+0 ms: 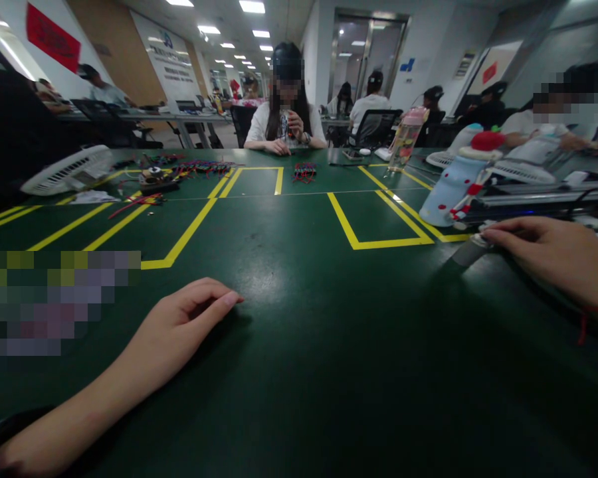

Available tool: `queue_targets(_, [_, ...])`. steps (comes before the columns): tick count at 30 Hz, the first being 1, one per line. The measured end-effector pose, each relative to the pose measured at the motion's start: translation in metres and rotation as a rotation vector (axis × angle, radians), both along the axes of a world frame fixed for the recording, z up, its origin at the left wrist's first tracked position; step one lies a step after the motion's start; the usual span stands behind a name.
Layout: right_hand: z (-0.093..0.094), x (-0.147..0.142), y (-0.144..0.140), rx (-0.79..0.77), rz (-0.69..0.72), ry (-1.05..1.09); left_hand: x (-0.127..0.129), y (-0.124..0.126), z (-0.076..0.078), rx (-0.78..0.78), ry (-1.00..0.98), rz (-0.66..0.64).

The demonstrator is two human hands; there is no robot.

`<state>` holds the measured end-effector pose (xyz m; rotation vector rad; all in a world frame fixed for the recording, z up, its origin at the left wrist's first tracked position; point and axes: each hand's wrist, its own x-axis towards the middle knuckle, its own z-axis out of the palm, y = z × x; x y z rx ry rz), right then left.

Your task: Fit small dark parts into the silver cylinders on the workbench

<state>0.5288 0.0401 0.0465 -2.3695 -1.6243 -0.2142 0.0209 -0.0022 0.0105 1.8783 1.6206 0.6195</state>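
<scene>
My left hand point(184, 318) rests on the dark green table point(299, 345), fingers loosely curled, holding nothing. My right hand point(553, 255) lies at the right edge of the table. Its fingers close around a small grey cylindrical object point(471, 251), whose end pokes out toward the left. A red string circles my right wrist.
Yellow tape lines point(379, 242) mark boxes on the table. A blue bottle with a red cap point(453, 186) lies near my right hand. A white fan point(70, 171) and wire bundles point(179, 169) sit far left. A person point(286, 106) sits opposite; others sit behind and right.
</scene>
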Motion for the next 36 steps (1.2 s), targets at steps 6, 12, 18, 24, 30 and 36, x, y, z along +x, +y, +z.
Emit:
queue_targets(6, [-0.002,-0.001,0.001,-0.007,0.027,0.012,-0.001,0.001,-0.002,0.007,0.001,-0.017])
queue_targets(12, [-0.007,0.001,0.002,0.08,0.008,0.046,-0.004,0.003,-0.006,0.022,-0.01,-0.019])
queue_targets(18, [-0.007,0.0,0.004,0.059,-0.021,0.096,-0.007,0.006,-0.01,0.045,-0.016,-0.041])
queue_targets(24, [-0.002,-0.007,-0.003,0.043,0.04,0.258,-0.002,0.0,0.0,0.019,0.024,-0.024])
queue_targets(30, [-0.009,0.001,-0.001,0.017,0.047,0.223,-0.001,-0.001,0.003,0.021,0.035,-0.024])
queue_targets(36, [-0.014,0.004,0.001,0.018,0.051,0.257,0.002,-0.001,0.003,0.019,0.024,-0.02])
